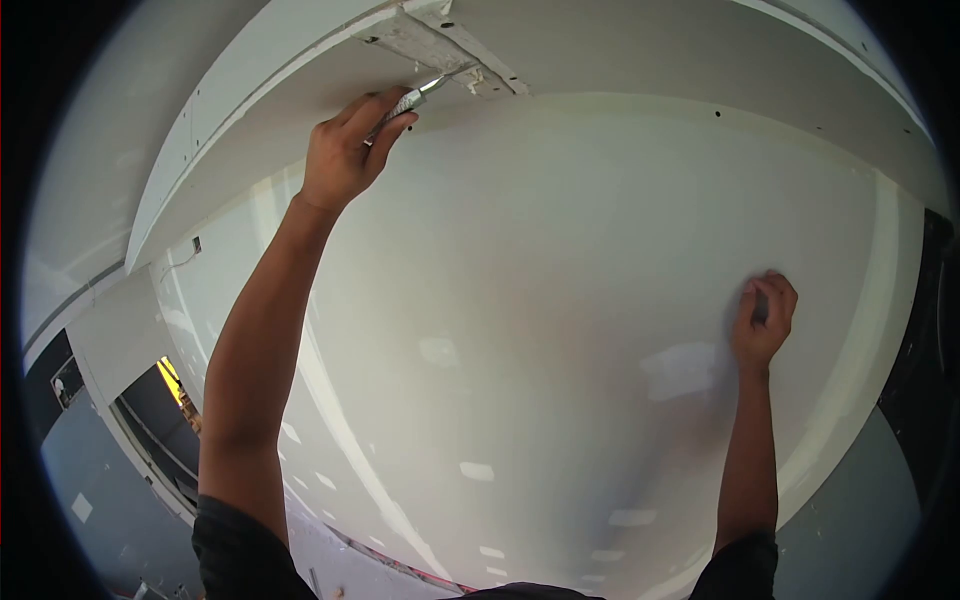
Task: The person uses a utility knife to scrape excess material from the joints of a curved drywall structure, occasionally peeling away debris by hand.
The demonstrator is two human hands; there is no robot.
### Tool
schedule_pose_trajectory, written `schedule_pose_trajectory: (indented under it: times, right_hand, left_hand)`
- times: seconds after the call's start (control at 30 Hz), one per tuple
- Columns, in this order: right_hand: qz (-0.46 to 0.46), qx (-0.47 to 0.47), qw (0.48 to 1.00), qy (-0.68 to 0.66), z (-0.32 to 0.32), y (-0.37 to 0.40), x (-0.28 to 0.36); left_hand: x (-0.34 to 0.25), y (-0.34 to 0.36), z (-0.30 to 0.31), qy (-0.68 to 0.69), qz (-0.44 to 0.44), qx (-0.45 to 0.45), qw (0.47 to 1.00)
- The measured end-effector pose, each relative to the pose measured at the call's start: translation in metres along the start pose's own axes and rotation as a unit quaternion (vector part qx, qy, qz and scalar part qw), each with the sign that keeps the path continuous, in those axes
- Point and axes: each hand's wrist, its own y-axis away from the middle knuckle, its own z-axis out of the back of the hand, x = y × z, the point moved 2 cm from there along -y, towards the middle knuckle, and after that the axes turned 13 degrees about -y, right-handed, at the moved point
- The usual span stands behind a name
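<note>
High on the left, my left hand (352, 145) is closed around the handle of a silver metal-handled utility knife (402, 103). The knife's slim front end points up and right, reaching the rough, whitish joint strip (430, 48) in the overhead panel. Ragged, torn-looking bits (476, 84) hang at the strip's edge by the tip. Farther right and lower, my right hand (764, 320) is against or very close to the pale wall panel (560, 250). Its fingers curl in toward the thumb, and no object shows in them.
An overhead panel (620, 60) with dark screw spots meets the wall above. Pale filler bands (345, 440) and patches (478, 471) mark the wall. At lower left is an opening (160, 420) with something yellow beyond it. A cable (180, 262) sticks out near a small wall hole.
</note>
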Motion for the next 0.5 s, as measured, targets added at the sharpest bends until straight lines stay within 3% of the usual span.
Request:
schedule_pose_trajectory:
  times: [0.27, 0.43, 0.5]
  right_hand:
    - [0.031, 0.006, 0.999, -0.007, -0.002, 0.002, 0.003]
    - [0.031, -0.01, 0.999, 0.003, -0.006, 0.003, 0.006]
    - [0.027, -0.011, 1.0, 0.002, -0.008, 0.002, 0.007]
  left_hand:
    - [-0.002, 0.003, -0.007, -0.014, 0.009, -0.002, 1.0]
    - [0.0, 0.015, -0.031, 0.073, 0.09, 0.0, 0.993]
    - [0.005, 0.019, -0.036, 0.089, 0.085, 0.027, 0.992]
